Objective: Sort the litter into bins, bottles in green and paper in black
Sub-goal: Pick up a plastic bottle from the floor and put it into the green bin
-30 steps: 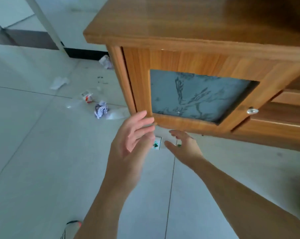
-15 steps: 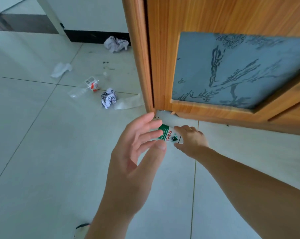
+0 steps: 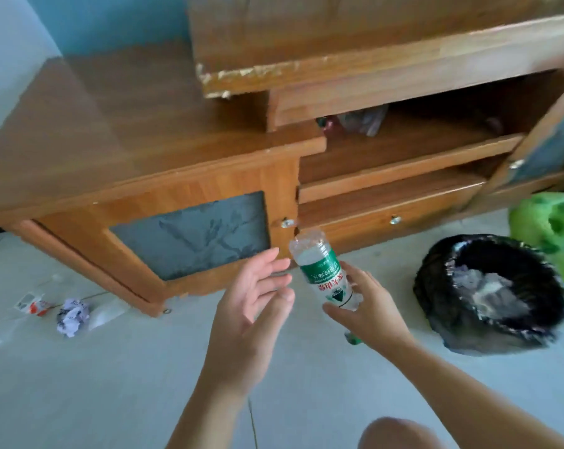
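Note:
My right hand (image 3: 366,306) grips a clear plastic bottle with a green label (image 3: 321,268), held upside down at an angle above the floor, its green cap low by my wrist. My left hand (image 3: 251,306) hovers just left of the bottle with fingers spread, not touching it. The black bin (image 3: 491,290), lined with a black bag and holding crumpled paper, stands on the floor to the right. Beyond it at the right edge is the green bin bag (image 3: 553,228). A crumpled paper ball (image 3: 72,315) lies on the floor at the left.
A wooden cabinet (image 3: 144,131) with a dark glass door fills the back; a shelf opening holds a crumpled bag (image 3: 361,119). A red-and-white carton (image 3: 32,304) and clear plastic wrap (image 3: 107,314) lie by the paper ball. My knee (image 3: 400,432) shows at the bottom.
My right hand has lifted the bottle off the floor from under the cabinet. My view has swung up and right, bringing the black and green bins into sight.

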